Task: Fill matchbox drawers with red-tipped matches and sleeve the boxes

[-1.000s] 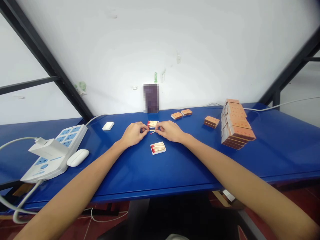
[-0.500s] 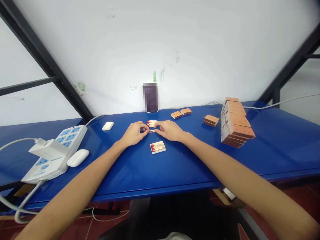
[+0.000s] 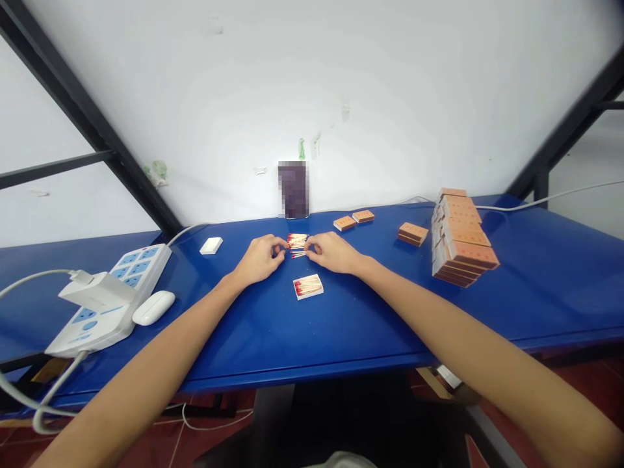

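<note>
A small pile of red-headed matches lies on the blue table between my two hands. My left hand is at the red-head side, its thumb and forefinger slightly apart with nothing visible between them. On the other side, the curled thumb and forefinger of my right hand close on the plain ends of matches at the pile's near edge. Nearer to me sits a white matchbox tray holding several matches, their red heads toward the left.
Orange matchboxes are stacked at the right, with a small stack beside them and two boxes farther back. A white box, a power strip and a white earbud case are at the left. A pixelated dark rectangle stands against the wall.
My left fingers have come away from the match they were touching and moved slightly left. My right hand has shifted a little right, so more of the match pile shows between the hands.
</note>
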The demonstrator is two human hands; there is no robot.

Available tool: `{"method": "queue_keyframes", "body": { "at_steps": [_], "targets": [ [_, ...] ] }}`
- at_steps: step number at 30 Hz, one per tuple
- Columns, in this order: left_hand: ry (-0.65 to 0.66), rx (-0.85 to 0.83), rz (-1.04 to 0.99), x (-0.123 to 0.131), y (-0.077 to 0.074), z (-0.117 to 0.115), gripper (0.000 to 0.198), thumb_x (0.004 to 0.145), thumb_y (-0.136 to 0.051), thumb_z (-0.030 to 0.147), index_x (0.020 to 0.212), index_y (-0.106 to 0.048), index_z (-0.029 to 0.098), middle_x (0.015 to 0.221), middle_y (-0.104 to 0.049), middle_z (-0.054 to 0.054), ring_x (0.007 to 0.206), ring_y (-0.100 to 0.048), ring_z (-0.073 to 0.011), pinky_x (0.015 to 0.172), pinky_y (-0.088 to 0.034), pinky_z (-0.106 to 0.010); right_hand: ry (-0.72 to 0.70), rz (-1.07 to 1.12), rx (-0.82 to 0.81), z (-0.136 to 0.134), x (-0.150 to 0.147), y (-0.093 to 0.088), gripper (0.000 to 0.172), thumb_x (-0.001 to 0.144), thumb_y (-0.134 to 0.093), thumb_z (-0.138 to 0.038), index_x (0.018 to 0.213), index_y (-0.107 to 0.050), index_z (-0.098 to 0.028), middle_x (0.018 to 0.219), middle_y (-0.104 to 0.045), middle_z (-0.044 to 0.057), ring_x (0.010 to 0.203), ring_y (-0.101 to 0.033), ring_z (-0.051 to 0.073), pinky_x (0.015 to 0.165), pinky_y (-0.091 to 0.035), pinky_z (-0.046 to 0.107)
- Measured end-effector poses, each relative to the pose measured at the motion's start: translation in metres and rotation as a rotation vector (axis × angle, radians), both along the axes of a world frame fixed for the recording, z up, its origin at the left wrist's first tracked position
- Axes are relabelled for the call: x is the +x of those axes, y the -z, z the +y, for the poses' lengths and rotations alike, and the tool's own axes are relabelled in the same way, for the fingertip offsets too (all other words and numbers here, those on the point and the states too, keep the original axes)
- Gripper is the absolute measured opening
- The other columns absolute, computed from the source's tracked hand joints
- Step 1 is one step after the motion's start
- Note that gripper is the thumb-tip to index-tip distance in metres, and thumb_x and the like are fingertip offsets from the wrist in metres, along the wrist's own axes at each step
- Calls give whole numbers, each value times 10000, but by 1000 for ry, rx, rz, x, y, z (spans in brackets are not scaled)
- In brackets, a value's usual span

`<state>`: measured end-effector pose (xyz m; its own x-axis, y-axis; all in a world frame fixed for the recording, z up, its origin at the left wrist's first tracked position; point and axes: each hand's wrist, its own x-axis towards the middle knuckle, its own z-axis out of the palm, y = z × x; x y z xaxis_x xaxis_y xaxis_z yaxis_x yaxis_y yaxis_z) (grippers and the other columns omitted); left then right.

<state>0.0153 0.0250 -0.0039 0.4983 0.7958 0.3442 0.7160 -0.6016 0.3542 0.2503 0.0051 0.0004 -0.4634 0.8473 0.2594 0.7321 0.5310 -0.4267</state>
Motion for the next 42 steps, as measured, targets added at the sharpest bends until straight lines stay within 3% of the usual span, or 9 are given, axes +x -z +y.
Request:
{"method": "queue_keyframes", "body": {
  "at_steps": [19, 42],
  "targets": [
    [45, 37, 28, -1, 3, 3, 307, 888, -535, 251, 1077, -761, 166, 783, -610, -24, 650, -539, -155, 697, -439, -306, 10, 81, 18, 1, 1, 3, 160, 932, -571, -188, 948, -729, -164, 696, -624, -11, 618, -484, 113, 627, -303, 248],
    [84, 19, -8, 1, 2, -1, 211, 900, -577, 300, 915, -757, 190, 787, -633, -23, 655, -548, -149, 682, -431, -299, 171, 82, -23, 2, -7, 5, 114, 906, -620, -295, 931, -694, -212, 789, -685, -8, 693, -566, 136, 606, -319, 258]
  ]
}}
